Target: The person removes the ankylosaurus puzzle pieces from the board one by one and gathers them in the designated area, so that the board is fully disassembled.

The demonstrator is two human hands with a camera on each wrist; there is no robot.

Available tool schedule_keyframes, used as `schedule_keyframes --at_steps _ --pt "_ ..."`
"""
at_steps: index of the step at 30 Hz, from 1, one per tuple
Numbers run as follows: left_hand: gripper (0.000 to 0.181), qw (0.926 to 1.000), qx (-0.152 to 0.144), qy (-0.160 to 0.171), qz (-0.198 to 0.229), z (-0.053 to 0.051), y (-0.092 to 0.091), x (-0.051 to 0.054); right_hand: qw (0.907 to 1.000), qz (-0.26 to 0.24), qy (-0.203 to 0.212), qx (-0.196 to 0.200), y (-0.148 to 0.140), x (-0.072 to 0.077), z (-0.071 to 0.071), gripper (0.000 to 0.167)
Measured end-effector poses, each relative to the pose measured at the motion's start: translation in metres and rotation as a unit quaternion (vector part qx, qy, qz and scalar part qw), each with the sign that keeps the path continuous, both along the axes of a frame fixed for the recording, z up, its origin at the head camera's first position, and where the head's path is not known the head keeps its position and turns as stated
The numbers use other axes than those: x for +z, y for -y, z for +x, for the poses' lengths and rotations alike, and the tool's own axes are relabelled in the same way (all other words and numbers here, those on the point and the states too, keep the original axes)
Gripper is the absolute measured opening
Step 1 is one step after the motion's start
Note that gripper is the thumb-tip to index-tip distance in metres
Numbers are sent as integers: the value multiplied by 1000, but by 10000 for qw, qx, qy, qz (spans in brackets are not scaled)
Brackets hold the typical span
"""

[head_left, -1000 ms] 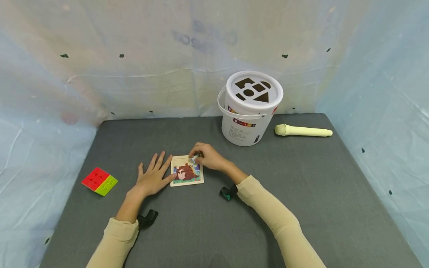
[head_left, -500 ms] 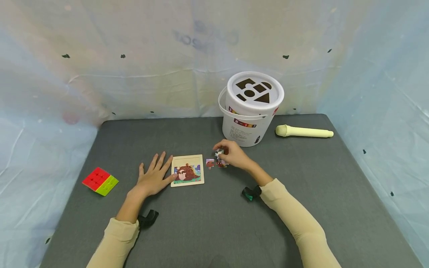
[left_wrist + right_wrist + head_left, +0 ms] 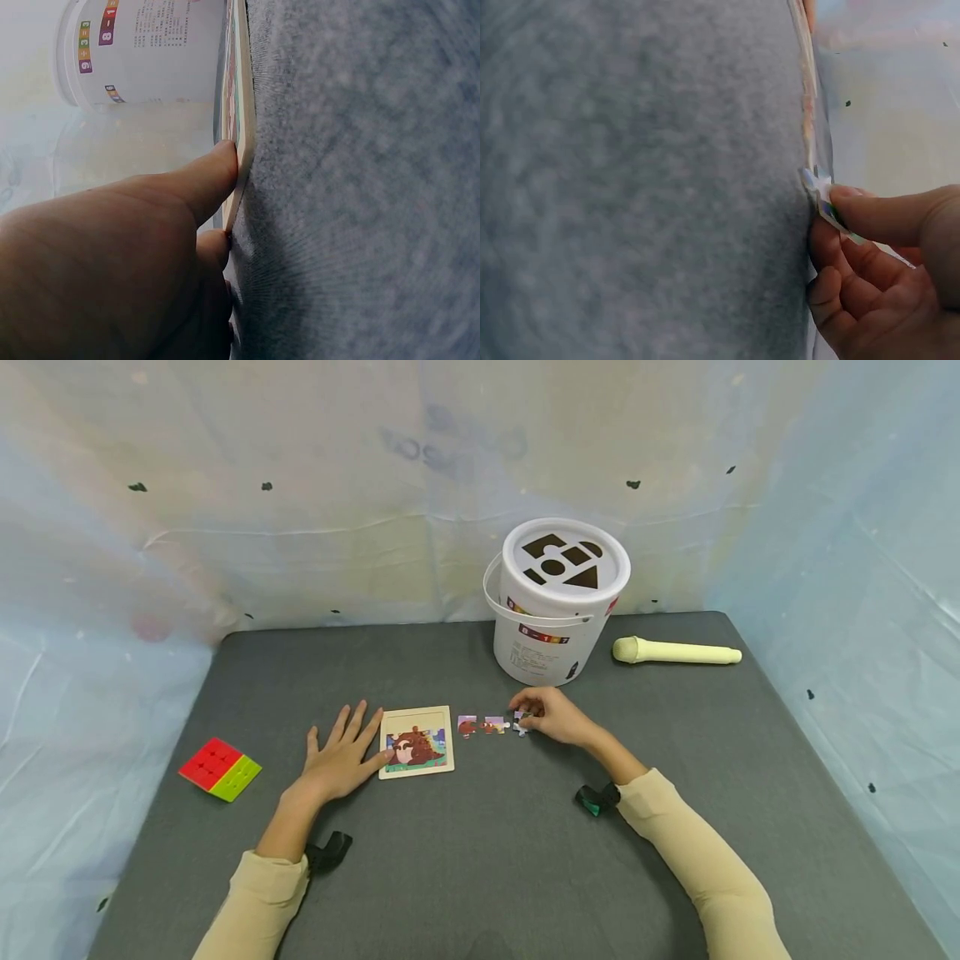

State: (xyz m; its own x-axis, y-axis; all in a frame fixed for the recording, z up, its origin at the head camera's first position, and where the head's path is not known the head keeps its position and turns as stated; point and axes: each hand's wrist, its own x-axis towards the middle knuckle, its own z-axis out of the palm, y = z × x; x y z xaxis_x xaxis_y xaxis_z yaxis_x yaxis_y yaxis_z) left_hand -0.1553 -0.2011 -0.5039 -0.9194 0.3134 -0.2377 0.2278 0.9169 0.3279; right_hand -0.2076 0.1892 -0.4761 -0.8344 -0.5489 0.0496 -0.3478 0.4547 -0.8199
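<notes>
A small jigsaw puzzle in a pale wooden frame (image 3: 416, 713) lies on the grey table; its upper strip shows bare wood above a brown cartoon animal. My left hand (image 3: 337, 764) is spread flat beside it, the thumb (image 3: 217, 169) resting on the frame's left edge. To the right of the frame, two loose puzzle pieces lie in a row, a left piece (image 3: 467, 726) and a middle piece (image 3: 493, 725). At the row's right end my right hand (image 3: 555, 717) pinches a third puzzle piece (image 3: 825, 199) between thumb and fingers, tilted, close to the tabletop.
Behind the pieces stands a white bucket (image 3: 532, 652) with shaped holes in its lid. A pale yellow microphone-shaped stick (image 3: 678, 652) lies at the back right. On the left sits a red and yellow-green puzzle cube (image 3: 221, 768). Plastic sheeting surrounds the table.
My right hand has moved right, from the frame's top right corner to the end of the row, uncovering the loose pieces. The frame's upper right corner is now bare. My left hand stays put.
</notes>
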Motion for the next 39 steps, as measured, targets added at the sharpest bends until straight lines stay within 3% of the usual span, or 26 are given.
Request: schedule_keyframes --at_steps 10,22,32,39 --pt "85 10000 -7 2 22 -1 1 -1 9985 408 -367 44 1 -1 1 20" --pt "87 10000 42 -1 70 2 -1 3 9969 520 -588 39 0 0 5 15" --pt "90 10000 40 22 5 -1 1 0 9919 873 -925 19 2 -1 6 18" --pt "90 9999 -28 18 142 2 0 5 9886 1067 -1059 -37 6 2 5 24"
